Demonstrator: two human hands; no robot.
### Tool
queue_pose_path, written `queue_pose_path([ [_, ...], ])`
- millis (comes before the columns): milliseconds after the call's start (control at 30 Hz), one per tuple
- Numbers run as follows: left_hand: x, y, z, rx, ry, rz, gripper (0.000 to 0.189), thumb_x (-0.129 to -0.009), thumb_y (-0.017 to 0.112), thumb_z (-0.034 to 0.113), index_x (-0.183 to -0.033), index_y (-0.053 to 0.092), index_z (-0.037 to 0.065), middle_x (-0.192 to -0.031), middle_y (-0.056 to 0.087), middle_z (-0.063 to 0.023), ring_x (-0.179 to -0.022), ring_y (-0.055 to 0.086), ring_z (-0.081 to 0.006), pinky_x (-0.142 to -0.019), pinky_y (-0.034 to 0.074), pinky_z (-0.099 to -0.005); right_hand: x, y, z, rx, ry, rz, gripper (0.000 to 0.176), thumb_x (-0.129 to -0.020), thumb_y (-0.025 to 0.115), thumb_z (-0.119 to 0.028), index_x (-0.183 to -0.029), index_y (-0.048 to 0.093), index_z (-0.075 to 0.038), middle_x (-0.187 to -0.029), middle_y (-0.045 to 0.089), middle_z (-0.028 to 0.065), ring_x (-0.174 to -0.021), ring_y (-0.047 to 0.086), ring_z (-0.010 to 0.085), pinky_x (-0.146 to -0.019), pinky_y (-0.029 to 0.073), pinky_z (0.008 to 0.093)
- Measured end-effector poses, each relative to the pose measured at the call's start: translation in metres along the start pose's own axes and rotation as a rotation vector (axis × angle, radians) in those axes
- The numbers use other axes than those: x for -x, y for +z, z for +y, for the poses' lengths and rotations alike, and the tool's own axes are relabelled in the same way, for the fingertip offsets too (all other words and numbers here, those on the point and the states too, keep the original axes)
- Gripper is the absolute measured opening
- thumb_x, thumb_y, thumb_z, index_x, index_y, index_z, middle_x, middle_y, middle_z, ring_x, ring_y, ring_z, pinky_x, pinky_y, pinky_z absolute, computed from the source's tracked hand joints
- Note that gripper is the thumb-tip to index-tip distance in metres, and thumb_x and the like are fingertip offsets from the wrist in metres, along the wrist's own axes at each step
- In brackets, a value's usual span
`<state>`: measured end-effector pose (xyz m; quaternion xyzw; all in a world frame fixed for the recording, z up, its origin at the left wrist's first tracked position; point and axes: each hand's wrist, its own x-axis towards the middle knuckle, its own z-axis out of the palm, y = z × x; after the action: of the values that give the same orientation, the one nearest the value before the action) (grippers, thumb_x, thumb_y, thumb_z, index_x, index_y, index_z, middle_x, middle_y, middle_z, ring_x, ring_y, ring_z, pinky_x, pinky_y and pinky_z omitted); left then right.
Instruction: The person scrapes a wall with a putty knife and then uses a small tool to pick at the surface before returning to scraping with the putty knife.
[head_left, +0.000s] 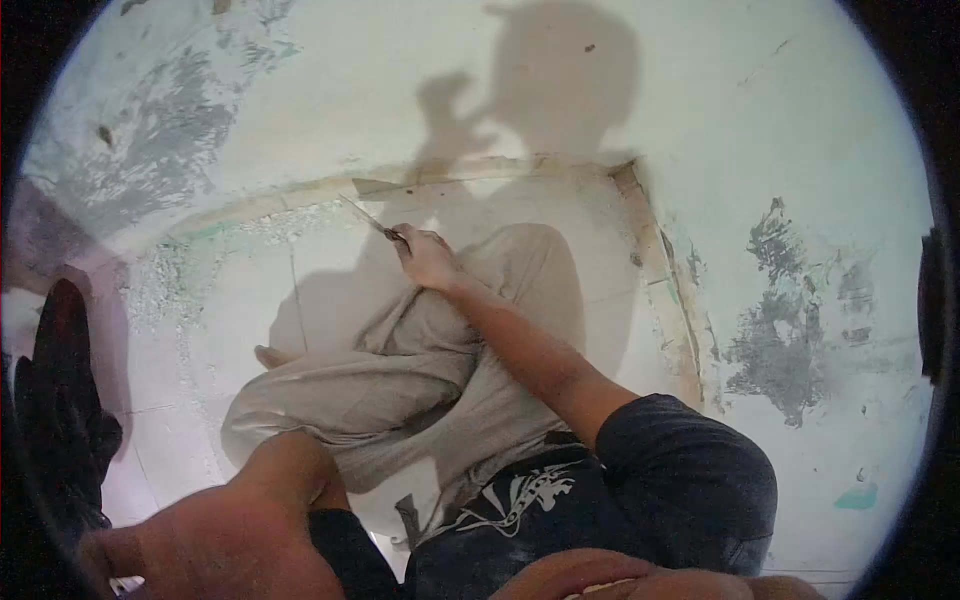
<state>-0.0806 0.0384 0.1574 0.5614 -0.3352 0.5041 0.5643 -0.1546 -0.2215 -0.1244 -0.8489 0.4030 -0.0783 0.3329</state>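
My right hand is closed around the dark handle of a putty knife, held above my crossed knee. Its thin blade points up and left toward the foot of the wall, seen nearly edge-on. Close to the camera at the lower left is my left hand, raised and very large in view. Its fingers run out past the frame's edge, so whether it holds anything is hidden. Ahead is a pale green wall with a rough, brownish strip along its base.
I sit cross-legged on pale floor tiles, with white crumbs scattered at the left. Walls meet in a corner; the right wall has grey bare patches. A dark object stands at the far left. Shadows fall ahead.
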Motion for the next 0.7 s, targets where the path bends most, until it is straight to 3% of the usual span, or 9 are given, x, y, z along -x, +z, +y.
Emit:
queue_pose_path([
  [33, 0.004, 0.003, -0.008, 0.438, 0.09, 0.018, 0.045, -0.097, 0.041, 0.05, -0.14, 0.043, 0.036, -0.157, 0.023, 0.0071, -0.145, 0.017, -0.0117, -0.114, 0.018, -0.0455, -0.003, 0.002, 0.004, -0.022, -0.047, 0.034, 0.024, -0.095, 0.048, -0.022, -0.112, 0.055, -0.006, -0.104, 0.064, 0.024, -0.103, 0.059, 0.0432, -0.089, 0.045, 0.0526],
  [133, 0.01, 0.01, 0.0, 0.485, 0.12, -0.082, 0.044, -0.096, 0.042, 0.049, -0.138, 0.045, 0.037, -0.154, 0.027, 0.0039, -0.144, 0.018, -0.0118, -0.115, 0.016, -0.0465, -0.003, 0.004, 0.007, -0.035, -0.055, 0.063, 0.024, -0.094, 0.048, -0.022, -0.111, 0.055, -0.007, -0.097, 0.064, 0.0247, -0.098, 0.061, 0.0445, -0.085, 0.047, 0.0532],
  [200, 0.009, 0.018, -0.014, -0.121, 0.348, 0.162, 0.039, -0.095, 0.046, 0.045, -0.129, 0.053, 0.028, -0.137, 0.044, -0.001, -0.13, 0.037, -0.0147, -0.11, 0.026, -0.047, -0.004, 0.009, 0.011, -0.042, -0.07, 0.082, 0.024, -0.094, 0.049, -0.022, -0.111, 0.056, -0.006, -0.095, 0.065, 0.0248, -0.095, 0.061, 0.0448, -0.084, 0.047, 0.0532],
  [367, 0.002, 0.007, -0.018, 0.879, 0.418, -0.126, 0.046, -0.084, 0.054, 0.047, -0.119, 0.057, 0.016, -0.107, 0.053, -0.0022, -0.104, 0.048, -0.0227, -0.094, 0.033, -0.0424, -0.006, 0.014, 0.017, -0.135, -0.081, 0.064, 0.024, -0.093, 0.05, -0.021, -0.11, 0.057, -0.006, -0.093, 0.065, 0.0257, -0.091, 0.063, 0.0449, -0.08, 0.049, 0.0533],
  [467, 0.001, 0.008, -0.008, 1.173, 0.27, -0.092, 0.038, -0.077, 0.058, 0.047, -0.095, 0.059, 0.013, -0.092, 0.046, -0.0024, -0.089, 0.045, -0.0206, -0.084, 0.034, -0.039, -0.008, 0.011, 0.014, -0.045, -0.073, 0.066, 0.025, -0.092, 0.052, -0.022, -0.111, 0.058, -0.006, -0.095, 0.066, 0.0249, -0.093, 0.063, 0.0437, -0.082, 0.049, 0.0525],
  [567, -0.006, -0.008, -0.026, 1.328, 0.295, -0.337, 0.045, -0.076, 0.057, 0.051, -0.101, 0.059, 0.014, -0.094, 0.049, -0.0021, -0.094, 0.046, -0.0214, -0.087, 0.034, -0.0402, -0.009, 0.011, 0.014, -0.036, -0.044, 0.055, 0.029, -0.091, 0.053, -0.022, -0.116, 0.059, -0.008, -0.099, 0.067, 0.0234, -0.098, 0.063, 0.042, -0.087, 0.048, 0.0504],
  [633, 0.006, 0.004, -0.024, 1.419, 0.285, -0.356, 0.032, -0.094, 0.049, 0.04, -0.116, 0.057, 0.018, -0.115, 0.053, -0.0003, -0.106, 0.05, -0.0155, -0.099, 0.039, -0.0405, -0.009, 0.009, 0.009, -0.039, -0.032, 0.036, 0.029, -0.091, 0.053, -0.022, -0.116, 0.059, -0.008, -0.1, 0.066, 0.0237, -0.098, 0.063, 0.0422, -0.087, 0.048, 0.0503],
  [667, 0.006, 0.004, -0.024, 1.421, 0.283, -0.347, 0.032, -0.094, 0.049, 0.04, -0.116, 0.057, 0.018, -0.115, 0.053, -0.0003, -0.106, 0.05, -0.0155, -0.099, 0.039, -0.0405, -0.008, 0.006, 0.009, -0.039, -0.013, 0.021, 0.029, -0.091, 0.053, -0.022, -0.116, 0.059, -0.008, -0.102, 0.066, 0.0241, -0.099, 0.063, 0.0423, -0.087, 0.048, 0.0501],
  [700, 0.006, 0.004, -0.023, 1.372, 0.265, -0.309, 0.032, -0.093, 0.051, 0.039, -0.112, 0.057, 0.014, -0.108, 0.053, 0.0005, -0.096, 0.051, -0.0144, -0.093, 0.041, -0.0369, -0.009, 0.007, 0.014, -0.027, -0.007, 0.024, 0.029, -0.091, 0.053, -0.022, -0.116, 0.059, -0.008, -0.102, 0.066, 0.0241, -0.099, 0.063, 0.0423, -0.087, 0.048, 0.0501],
])
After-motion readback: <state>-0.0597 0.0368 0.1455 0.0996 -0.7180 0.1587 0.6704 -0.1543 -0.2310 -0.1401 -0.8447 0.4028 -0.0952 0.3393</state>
